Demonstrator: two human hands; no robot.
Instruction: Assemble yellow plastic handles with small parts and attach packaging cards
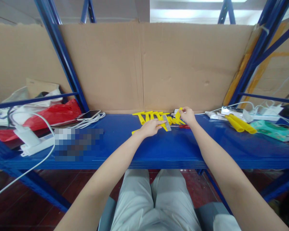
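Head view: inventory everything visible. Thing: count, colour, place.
bench: 1, blue, under everything
cardboard panel: 1, brown, behind bench
uprights: several, blue, left and right
yellow pieces: several, overlapping, centre rear
grey plate: 1, at left hand
red item: count unclear, below right hand
yellow tubes: 2, right
packet: 1, teal, far right
power strips: 2, white, left and right
red bag: 1, left
pixelated patch: 1, unreadable, front left
chair: 1, grey, below
trousers: 1 pair, pale, bottom centre
left hand: 1, bare, centre
right hand: 1, bare, fingers on a yellow piece
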